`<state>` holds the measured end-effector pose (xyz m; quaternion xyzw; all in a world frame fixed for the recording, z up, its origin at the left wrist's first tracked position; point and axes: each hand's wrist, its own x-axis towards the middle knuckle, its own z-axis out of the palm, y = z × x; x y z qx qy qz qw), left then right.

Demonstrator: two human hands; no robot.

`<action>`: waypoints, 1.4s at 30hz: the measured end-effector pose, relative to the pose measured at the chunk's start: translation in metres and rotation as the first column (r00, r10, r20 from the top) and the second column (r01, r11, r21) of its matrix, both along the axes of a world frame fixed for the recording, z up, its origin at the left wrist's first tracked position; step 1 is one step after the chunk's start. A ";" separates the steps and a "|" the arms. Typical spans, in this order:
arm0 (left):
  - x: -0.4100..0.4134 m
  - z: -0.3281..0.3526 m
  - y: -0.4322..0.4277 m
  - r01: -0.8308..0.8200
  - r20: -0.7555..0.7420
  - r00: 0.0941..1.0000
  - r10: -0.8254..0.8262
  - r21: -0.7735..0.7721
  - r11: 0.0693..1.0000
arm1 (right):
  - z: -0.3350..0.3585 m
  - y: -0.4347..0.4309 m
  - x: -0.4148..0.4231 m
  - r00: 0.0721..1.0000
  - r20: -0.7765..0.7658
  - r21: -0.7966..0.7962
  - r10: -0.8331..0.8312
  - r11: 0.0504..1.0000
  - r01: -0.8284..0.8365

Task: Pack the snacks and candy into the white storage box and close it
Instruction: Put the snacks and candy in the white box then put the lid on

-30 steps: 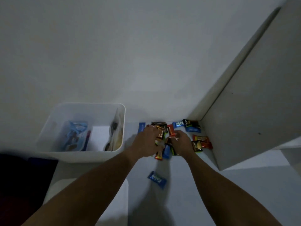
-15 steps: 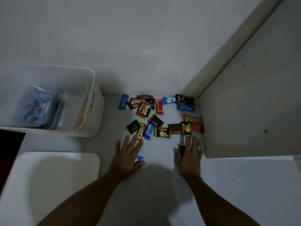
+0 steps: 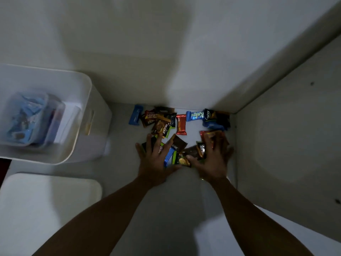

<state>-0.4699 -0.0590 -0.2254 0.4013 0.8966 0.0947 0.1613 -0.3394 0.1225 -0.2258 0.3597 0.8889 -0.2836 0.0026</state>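
My left hand and right hand lie flat, fingers spread, gripping nothing, on the candy in the corner; I'd rake it together before scooping toward the box, left.

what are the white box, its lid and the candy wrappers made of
White storage box: looks like smooth moulded plastic, faintly translucent, with a handle slot cut in its side wall.
Lid: probably the same plastic; flat, matte white, rounded corners.
Candy wrappers: likely thin glossy film or foil; printed, crinkled, with crimped ends that catch the light.
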 end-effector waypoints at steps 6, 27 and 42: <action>-0.004 -0.011 0.008 -0.081 -0.090 0.992 0.094 0.137 0.987 | -0.005 -0.007 -0.027 0.992 -0.024 0.181 0.121 0.977 -0.115; -0.008 -0.023 0.001 -0.079 0.100 0.994 0.037 0.467 0.881 | -0.002 -0.006 -0.037 0.948 -0.042 0.252 0.315 0.922 -0.295; -0.014 -0.011 0.001 -0.131 0.157 0.986 0.048 0.578 0.805 | -0.003 -0.010 -0.040 0.982 -0.124 0.212 0.143 0.970 -0.114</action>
